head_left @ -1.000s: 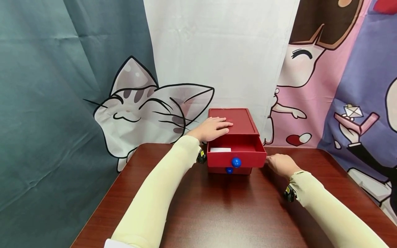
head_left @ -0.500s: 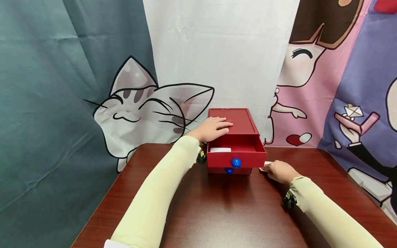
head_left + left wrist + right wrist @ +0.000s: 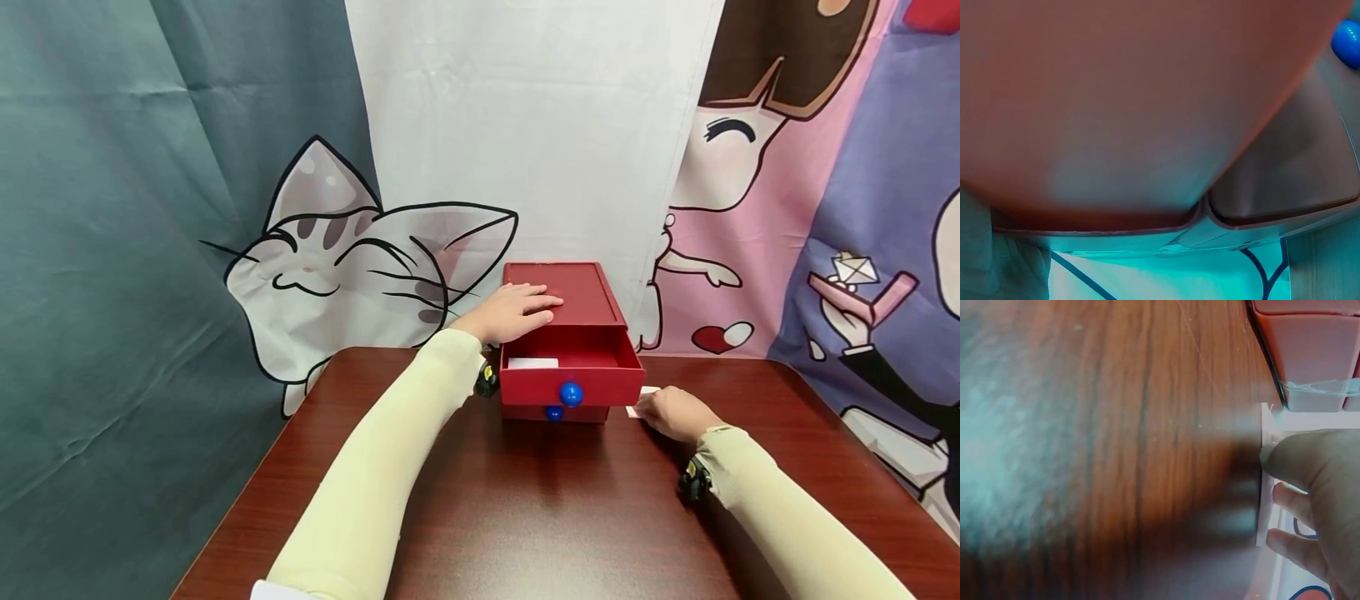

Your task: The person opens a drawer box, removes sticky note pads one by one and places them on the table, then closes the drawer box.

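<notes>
A small red drawer cabinet [image 3: 573,292] stands at the back of the table. Its upper drawer [image 3: 536,387], with a blue knob [image 3: 571,394], is pulled out, and a white flat piece [image 3: 532,363] lies inside at the left. My left hand [image 3: 510,312] rests on the cabinet's top with its fingers spread. Right of the drawer, my right hand [image 3: 678,414] pinches a thin white card [image 3: 637,408] between thumb and fingers, low over the table. From the right wrist the card [image 3: 1265,481] appears edge-on, so its face is hidden.
Below, the lower drawer [image 3: 525,412] is pushed in, with its own blue knob [image 3: 554,413]. The brown wooden table [image 3: 555,517] reaches back to a printed curtain [image 3: 540,125].
My right hand has drawn slightly back towards me, and the white card in its fingers has come into view beside the drawer. The left hand and cabinet stay put.
</notes>
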`<state>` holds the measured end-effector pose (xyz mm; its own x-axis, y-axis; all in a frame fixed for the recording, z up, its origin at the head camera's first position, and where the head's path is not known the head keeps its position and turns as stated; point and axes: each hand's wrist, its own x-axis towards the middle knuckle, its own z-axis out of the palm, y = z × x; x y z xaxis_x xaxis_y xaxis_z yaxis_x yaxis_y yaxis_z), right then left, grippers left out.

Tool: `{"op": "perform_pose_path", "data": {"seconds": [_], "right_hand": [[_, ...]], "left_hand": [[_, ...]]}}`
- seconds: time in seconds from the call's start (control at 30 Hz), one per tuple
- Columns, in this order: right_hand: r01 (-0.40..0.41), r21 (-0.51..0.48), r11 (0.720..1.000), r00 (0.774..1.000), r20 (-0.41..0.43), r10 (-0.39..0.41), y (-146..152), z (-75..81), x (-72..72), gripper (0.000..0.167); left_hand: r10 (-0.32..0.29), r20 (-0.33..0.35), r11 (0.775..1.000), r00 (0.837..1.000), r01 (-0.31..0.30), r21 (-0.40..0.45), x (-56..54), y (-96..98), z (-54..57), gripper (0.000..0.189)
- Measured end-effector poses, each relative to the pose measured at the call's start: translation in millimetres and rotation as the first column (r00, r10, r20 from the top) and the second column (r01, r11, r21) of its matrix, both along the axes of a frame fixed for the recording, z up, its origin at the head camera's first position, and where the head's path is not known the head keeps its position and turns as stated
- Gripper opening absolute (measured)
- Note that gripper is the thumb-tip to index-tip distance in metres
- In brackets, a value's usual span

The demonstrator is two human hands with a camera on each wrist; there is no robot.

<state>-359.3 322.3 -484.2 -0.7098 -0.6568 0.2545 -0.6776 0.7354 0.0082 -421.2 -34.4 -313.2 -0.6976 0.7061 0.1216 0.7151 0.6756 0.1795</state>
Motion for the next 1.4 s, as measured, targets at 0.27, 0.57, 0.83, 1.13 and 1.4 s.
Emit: {"op": "perform_pose_path", "data": {"seconds": [0.27,0.57,0.83,1.13,1.4], "right_hand": [[0.060,-0.068,0.996,0.998,-0.007,-0.061,3,-7.9,-9.0,0.005],[0.108,-0.068,0.992,0.994,0.030,-0.106,0,-8.4,-11.4,0.005],[0.100,-0.074,0.992,0.994,0.059,-0.096,-4,1.5,-10.7,0.007],[0.343,-0.216,0.914,0.936,0.163,-0.313,-4,33.4,-7.6,0.031],[0.190,-0.522,0.831,0.937,-0.156,-0.312,-37,118.8,4.2,0.016]], "left_hand": [[0.001,-0.008,1.000,1.000,-0.001,0.004,-2.7,0.9,-0.7,0.052],[-0.003,-0.003,1.000,1.000,0.003,0.001,-1.6,0.1,-0.4,0.052],[0.004,-0.001,1.000,1.000,-0.004,0.002,-1.8,-2.0,1.5,0.052],[0.004,-0.005,1.000,1.000,-0.004,-0.007,-2.7,0.9,-2.6,0.052],[0.002,-0.002,1.000,1.000,-0.002,0.002,-2.2,1.0,-3.8,0.051]]}}
